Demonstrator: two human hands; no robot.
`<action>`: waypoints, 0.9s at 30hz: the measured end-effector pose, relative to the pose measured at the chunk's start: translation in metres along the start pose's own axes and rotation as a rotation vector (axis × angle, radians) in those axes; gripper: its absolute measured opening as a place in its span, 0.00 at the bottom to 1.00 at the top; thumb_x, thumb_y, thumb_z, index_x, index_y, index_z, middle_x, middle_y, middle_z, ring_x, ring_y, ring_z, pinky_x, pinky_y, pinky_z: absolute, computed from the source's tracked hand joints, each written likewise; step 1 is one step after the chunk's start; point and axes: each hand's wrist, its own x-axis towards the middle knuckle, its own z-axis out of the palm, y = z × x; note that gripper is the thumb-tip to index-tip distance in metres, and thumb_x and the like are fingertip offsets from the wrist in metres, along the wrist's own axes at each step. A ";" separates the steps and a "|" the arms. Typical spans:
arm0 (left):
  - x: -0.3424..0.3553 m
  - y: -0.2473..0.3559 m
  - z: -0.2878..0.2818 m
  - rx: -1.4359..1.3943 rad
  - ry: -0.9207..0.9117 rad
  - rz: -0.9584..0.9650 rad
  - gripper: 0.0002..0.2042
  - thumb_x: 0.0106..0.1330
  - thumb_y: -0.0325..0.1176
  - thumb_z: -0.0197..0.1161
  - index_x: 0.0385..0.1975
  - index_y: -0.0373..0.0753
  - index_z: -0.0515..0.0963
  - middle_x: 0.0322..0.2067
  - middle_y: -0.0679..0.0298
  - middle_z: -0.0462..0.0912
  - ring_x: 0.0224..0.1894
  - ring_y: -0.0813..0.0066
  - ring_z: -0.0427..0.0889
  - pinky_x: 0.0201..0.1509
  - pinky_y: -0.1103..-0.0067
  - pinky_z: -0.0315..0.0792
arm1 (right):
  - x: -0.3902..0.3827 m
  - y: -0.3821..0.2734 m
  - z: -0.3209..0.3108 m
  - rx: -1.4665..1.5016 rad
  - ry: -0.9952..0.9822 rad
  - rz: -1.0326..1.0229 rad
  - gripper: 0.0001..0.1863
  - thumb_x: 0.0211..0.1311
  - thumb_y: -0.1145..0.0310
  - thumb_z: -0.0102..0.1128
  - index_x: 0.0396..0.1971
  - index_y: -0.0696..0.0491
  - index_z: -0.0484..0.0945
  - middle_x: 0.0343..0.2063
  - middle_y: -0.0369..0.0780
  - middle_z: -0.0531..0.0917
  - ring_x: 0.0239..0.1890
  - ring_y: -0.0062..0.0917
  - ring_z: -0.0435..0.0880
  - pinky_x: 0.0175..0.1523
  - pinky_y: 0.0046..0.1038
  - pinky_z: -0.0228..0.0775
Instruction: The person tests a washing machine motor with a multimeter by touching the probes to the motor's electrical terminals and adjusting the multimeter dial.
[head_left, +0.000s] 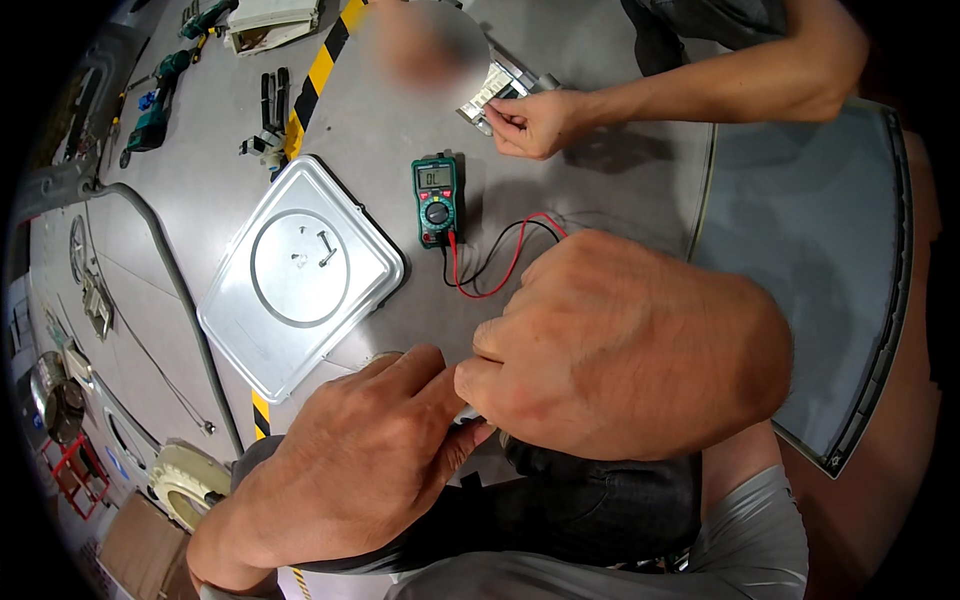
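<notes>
Hands meet just below the green multimeter [437, 200]: left hand [350, 460] and right hand [620, 340] pinch closed on something hidden; its red lead [505, 268] could snag and slip.

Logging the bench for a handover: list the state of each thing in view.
Multimeter: flat, display lit, leads plugged in.
Red and black leads: running under right hand.
Left hand: pinching, contents hidden.
Metal panel: flat, loose screws on it.
Co-worker's hand: gripping a small part.

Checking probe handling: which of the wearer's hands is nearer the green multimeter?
Right hand, just below-right of the green multimeter, over its leads. Left hand sits lower, farther away.
</notes>
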 end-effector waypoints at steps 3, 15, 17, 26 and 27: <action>0.000 0.001 0.000 0.007 0.005 -0.010 0.10 0.62 0.31 0.63 0.37 0.33 0.71 0.28 0.56 0.72 0.29 0.55 0.76 0.32 0.67 0.72 | 0.000 -0.001 -0.001 0.012 0.005 0.004 0.09 0.46 0.69 0.62 0.18 0.56 0.73 0.14 0.38 0.75 0.19 0.30 0.80 0.21 0.31 0.69; -0.001 0.005 -0.002 -0.020 -0.025 -0.116 0.11 0.54 0.25 0.65 0.37 0.31 0.76 0.33 0.50 0.78 0.36 0.48 0.78 0.42 0.63 0.73 | -0.001 -0.001 0.005 0.002 0.054 0.013 0.10 0.44 0.69 0.62 0.16 0.54 0.69 0.13 0.36 0.72 0.16 0.29 0.77 0.20 0.30 0.67; 0.000 0.005 -0.002 -0.017 -0.027 -0.114 0.11 0.54 0.25 0.65 0.36 0.31 0.76 0.32 0.50 0.78 0.36 0.48 0.78 0.42 0.63 0.73 | -0.001 0.000 0.005 0.004 0.041 0.009 0.10 0.44 0.70 0.62 0.16 0.54 0.69 0.13 0.36 0.72 0.17 0.29 0.77 0.21 0.30 0.68; -0.001 0.005 -0.001 0.008 -0.006 -0.125 0.10 0.54 0.25 0.66 0.36 0.32 0.78 0.33 0.51 0.77 0.34 0.50 0.79 0.39 0.65 0.74 | 0.000 0.001 0.011 0.010 0.100 -0.004 0.10 0.44 0.70 0.62 0.16 0.55 0.70 0.13 0.37 0.72 0.17 0.30 0.77 0.22 0.30 0.69; -0.001 0.006 -0.002 0.010 -0.005 -0.128 0.11 0.54 0.25 0.66 0.37 0.32 0.78 0.33 0.51 0.77 0.34 0.50 0.79 0.39 0.65 0.74 | 0.000 0.002 0.015 0.011 0.122 -0.004 0.10 0.44 0.70 0.62 0.16 0.55 0.70 0.13 0.37 0.72 0.17 0.30 0.77 0.22 0.30 0.69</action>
